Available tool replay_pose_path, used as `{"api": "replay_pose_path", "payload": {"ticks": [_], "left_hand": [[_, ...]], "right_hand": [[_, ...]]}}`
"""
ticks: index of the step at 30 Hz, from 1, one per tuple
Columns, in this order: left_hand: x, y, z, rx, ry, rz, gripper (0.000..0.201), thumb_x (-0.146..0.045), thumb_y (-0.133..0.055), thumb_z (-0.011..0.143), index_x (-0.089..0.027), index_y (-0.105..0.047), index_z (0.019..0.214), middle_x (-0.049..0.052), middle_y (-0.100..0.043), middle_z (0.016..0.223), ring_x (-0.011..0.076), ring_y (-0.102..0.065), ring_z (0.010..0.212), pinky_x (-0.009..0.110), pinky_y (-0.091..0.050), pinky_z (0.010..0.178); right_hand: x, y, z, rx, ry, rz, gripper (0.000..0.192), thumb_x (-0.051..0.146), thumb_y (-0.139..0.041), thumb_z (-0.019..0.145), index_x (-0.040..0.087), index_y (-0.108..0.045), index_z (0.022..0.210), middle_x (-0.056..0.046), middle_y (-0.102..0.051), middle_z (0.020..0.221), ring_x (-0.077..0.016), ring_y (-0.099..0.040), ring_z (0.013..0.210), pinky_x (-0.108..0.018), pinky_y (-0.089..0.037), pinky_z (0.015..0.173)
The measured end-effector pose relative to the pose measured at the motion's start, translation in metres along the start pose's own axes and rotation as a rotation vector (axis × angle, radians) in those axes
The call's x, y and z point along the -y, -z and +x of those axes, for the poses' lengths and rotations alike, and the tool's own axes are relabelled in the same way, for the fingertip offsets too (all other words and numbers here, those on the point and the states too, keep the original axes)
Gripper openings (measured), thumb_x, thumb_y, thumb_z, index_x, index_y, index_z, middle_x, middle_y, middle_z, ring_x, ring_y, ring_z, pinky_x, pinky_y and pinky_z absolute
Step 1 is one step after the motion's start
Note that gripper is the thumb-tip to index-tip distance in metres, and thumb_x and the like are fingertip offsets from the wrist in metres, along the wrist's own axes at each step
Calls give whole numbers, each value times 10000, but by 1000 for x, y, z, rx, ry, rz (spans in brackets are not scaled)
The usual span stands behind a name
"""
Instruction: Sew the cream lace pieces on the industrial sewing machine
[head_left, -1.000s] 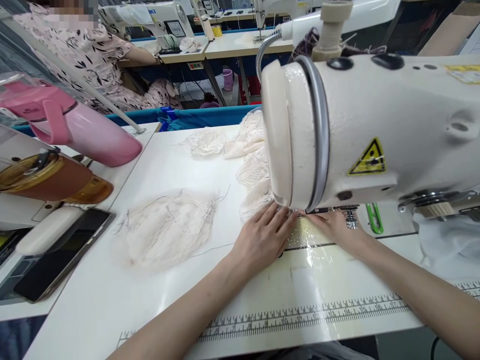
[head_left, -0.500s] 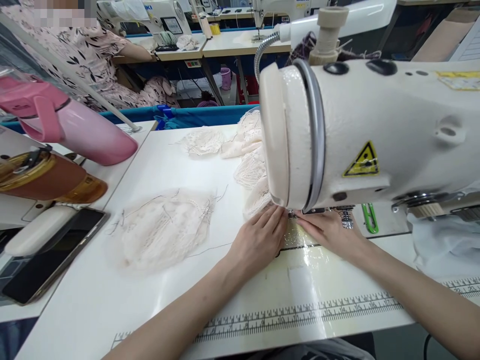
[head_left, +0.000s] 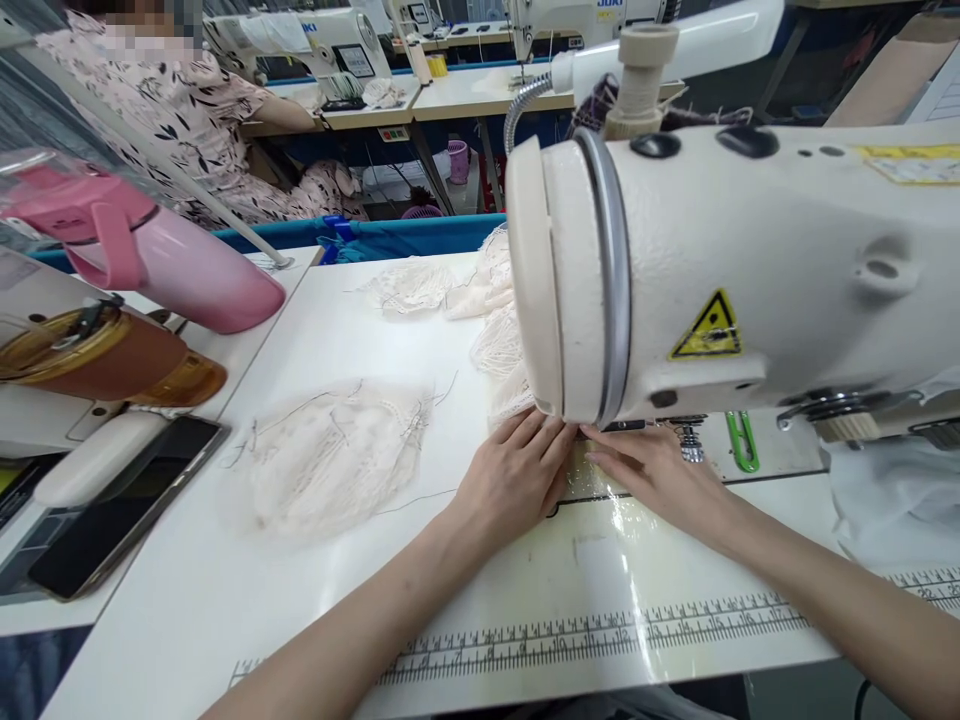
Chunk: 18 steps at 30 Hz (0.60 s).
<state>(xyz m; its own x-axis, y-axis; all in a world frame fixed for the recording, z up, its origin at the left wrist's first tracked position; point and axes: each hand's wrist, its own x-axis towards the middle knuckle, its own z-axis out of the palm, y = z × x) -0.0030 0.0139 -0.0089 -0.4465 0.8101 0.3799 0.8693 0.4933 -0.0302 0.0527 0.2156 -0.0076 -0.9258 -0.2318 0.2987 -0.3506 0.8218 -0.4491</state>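
Observation:
At the sewing machine (head_left: 705, 270), both my hands work low beneath its head. My left hand (head_left: 514, 465) presses palm down, its fingers together on the end of a gathered cream lace piece (head_left: 510, 390); the fingertips are partly hidden under the machine head. My right hand (head_left: 649, 465) is to the right of the needle area, fingers stretched toward the left fingertips and slightly apart. I see no cloth between them. The needle and presser foot are hidden. Left of my hands, another round lace piece (head_left: 337, 460) with loose dark threads lies flat on the table.
More lace (head_left: 412, 285) lies toward the back. On the left are a pink tumbler (head_left: 187, 265), an amber cup (head_left: 135, 355), a white case (head_left: 101, 460) and a phone (head_left: 127, 510). A green thread snipper (head_left: 742, 442) lies right. A printed ruler (head_left: 555, 645) runs along the front. A person (head_left: 165, 120) sits beyond.
The view has shifted slightly, so the machine appears further left. My right fingers have spread a little at the needle area. My left hand remains on the lace, its fingertips slightly further under the head.

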Motion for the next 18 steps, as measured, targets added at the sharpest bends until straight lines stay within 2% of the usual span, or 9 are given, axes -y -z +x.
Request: {"api": "replay_pose_path", "payload": {"ticks": [4,12,18], "left_hand": [[-1,0,1,-13,11,4,279,-206,-462,895,-105,-621,1101,115,-656,1174,262,-623,1078,401,-479,977],[-1,-1,2,8,56,-4,283,-231,-460,886,-117,-613,1095,122,-656,1150,272,-623,1053,408,-473,959],[-2,-1,2,44,74,25,340,-228,-446,883,-93,-599,1156,136,-613,1242,289,-584,1133,415,-459,977]], "right_hand": [[2,2,1,18,-6,-28,310,362,-501,931,317,-619,1214,-25,-730,920,-218,-663,893,-399,-516,817],[0,-5,-1,48,-18,-119,301,378,-478,940,300,-628,1189,-35,-722,997,-223,-646,920,-434,-488,869],[3,-3,-1,49,-22,-256,357,400,-390,971,267,-628,1201,-36,-727,895,-235,-647,843,-494,-442,914]]}}
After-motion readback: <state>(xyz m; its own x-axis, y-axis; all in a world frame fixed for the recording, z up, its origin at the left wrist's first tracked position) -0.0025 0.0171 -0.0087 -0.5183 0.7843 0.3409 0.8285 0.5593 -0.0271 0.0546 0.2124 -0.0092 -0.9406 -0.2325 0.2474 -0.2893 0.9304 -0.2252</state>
